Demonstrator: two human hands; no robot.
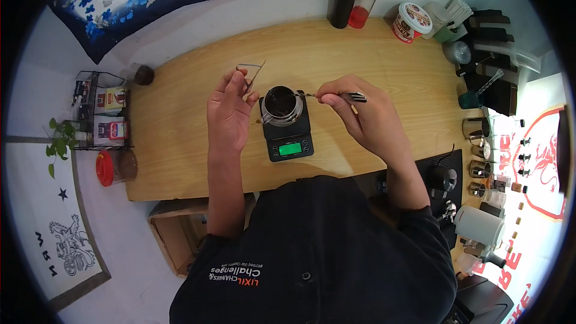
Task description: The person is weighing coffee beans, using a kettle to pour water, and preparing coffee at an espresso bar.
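A glass vessel with dark contents [281,102] stands on a black digital scale [290,139] whose display glows green. My right hand [360,108], to the right of the vessel, grips a twisted-handle metal bar spoon with a fork end [353,96]; its other end reaches the vessel's rim. My left hand [234,103], to the left of the vessel, pinches a thin bent metal piece [255,76], perhaps tongs or a clip, above the wooden table [189,81]. What the lower end of the spoon touches inside the vessel is too dark to tell.
Two glass bottles [344,2] and a lidded tub [410,22] stand at the back. A wire rack [101,112] and a red-lidded jar [105,168] are at the left. Metal pitchers [478,127], a green cup [470,99] and a black mat [450,157] line the right side.
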